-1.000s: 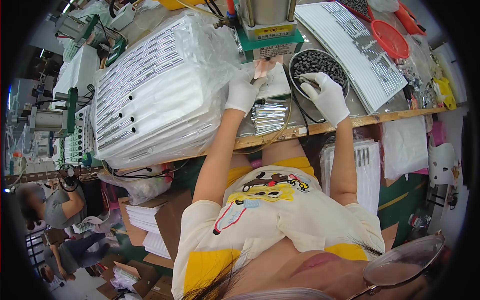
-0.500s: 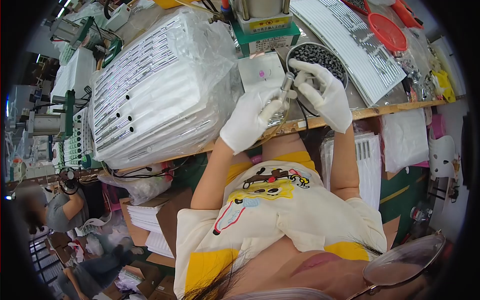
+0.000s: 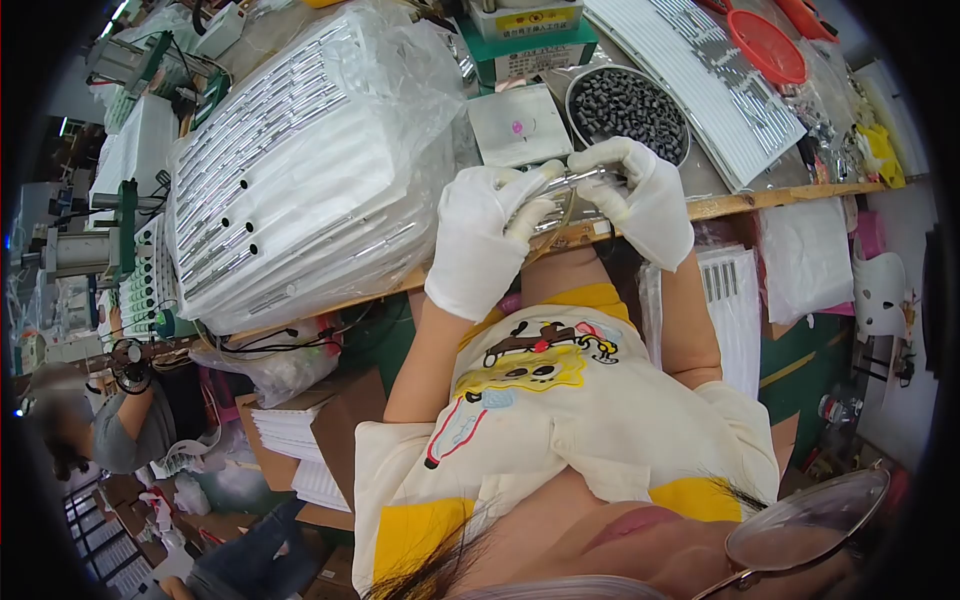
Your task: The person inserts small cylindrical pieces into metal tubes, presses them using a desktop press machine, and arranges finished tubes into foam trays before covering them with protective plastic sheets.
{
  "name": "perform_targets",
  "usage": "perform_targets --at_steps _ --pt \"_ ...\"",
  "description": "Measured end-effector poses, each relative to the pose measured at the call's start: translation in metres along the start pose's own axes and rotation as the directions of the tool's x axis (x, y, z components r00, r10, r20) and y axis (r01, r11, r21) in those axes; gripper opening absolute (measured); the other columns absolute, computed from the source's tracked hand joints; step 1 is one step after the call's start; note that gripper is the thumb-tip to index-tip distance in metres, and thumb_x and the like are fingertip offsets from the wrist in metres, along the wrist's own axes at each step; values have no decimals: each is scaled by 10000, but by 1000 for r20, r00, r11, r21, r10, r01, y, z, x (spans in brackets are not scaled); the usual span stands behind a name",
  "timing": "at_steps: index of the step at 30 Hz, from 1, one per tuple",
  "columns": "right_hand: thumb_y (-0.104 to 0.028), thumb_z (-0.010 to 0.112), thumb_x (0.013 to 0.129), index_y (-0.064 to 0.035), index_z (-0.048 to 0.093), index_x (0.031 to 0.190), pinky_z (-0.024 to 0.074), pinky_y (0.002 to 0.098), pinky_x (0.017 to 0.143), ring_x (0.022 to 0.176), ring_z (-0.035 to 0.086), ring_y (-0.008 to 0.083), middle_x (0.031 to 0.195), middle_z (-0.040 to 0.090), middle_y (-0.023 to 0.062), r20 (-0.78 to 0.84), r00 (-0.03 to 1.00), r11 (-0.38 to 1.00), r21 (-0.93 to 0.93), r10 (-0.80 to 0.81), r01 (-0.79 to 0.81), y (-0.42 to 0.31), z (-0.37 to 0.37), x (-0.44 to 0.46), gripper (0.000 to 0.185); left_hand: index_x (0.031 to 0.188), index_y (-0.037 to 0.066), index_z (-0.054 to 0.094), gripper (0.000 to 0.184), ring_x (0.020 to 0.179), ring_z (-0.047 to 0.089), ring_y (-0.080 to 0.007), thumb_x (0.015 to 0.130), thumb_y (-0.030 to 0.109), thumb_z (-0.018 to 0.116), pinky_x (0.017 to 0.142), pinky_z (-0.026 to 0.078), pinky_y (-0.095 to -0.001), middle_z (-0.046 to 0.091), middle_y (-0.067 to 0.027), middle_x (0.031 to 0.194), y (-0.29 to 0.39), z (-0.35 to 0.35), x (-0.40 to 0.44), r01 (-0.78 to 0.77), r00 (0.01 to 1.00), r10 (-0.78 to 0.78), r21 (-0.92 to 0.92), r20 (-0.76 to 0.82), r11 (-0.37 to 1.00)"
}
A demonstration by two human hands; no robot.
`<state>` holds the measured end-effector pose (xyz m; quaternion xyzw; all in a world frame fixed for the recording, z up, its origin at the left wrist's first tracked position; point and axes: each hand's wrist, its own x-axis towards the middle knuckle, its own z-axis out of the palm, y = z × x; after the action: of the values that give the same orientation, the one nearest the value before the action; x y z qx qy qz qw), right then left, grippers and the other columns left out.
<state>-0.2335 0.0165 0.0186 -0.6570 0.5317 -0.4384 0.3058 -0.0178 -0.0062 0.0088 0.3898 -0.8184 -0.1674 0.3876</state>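
My left hand (image 3: 478,240), in a white glove, is closed around shiny metal tubes (image 3: 584,176) just above the table's front edge. My right hand (image 3: 648,205), also gloved, pinches the other end of a tube with thumb and fingers. The tube lies roughly level between the two hands; how many pieces are held is unclear. Right behind my right hand stands a round metal bowl (image 3: 687,152) of small black plugs (image 3: 628,108). A flat metal block (image 3: 519,128) with a pink mark sits beyond my fingers, at the foot of a green press (image 3: 530,60).
Left of my hands is a plastic-wrapped stack of white trays (image 3: 330,190) holding metal tubes. A ribbed white tray (image 3: 690,90) with metal pieces and a red basket (image 3: 766,46) lie at right. Under the table are wrapped packs (image 3: 808,262). A co-worker (image 3: 120,430) sits far left.
The tube has tipped from steep to nearly level between my hands. My right hand has moved down, away from the bowl, and its fingers have closed on the tube's end.
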Motion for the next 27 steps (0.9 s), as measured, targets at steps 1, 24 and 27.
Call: perform_targets --at_steps 1,24,27 --pt "-49 774 869 -17 699 1128 556 259 817 916 702 131 1068 739 93 0 1000 1000 -3 10 -10 6 2 -4 271 1128 86 753 273 947 644 -313 866 155 786 839 505 -422 692 -103 1000 -3 4 -2 4 1000 -4 -1 16 1000" --pt "-156 787 859 -174 763 1112 531 419 804 890 668 289 954 692 93 -514 854 644 -681 -80 -349 147 -37 -46 255 1099 129 773 238 943 657 -312 878 215 781 856 502 -422 722 -121 964 -42 27 -23 187 981 -189 64 35 980" --pt "-131 774 862 -197 769 1136 523 419 827 931 656 291 966 689 92 -466 873 607 -739 -146 -293 146 -36 -45 281 1100 128 773 236 946 656 -311 879 209 780 854 503 -421 720 -123 967 -42 27 -23 186 981 -188 63 38 981"
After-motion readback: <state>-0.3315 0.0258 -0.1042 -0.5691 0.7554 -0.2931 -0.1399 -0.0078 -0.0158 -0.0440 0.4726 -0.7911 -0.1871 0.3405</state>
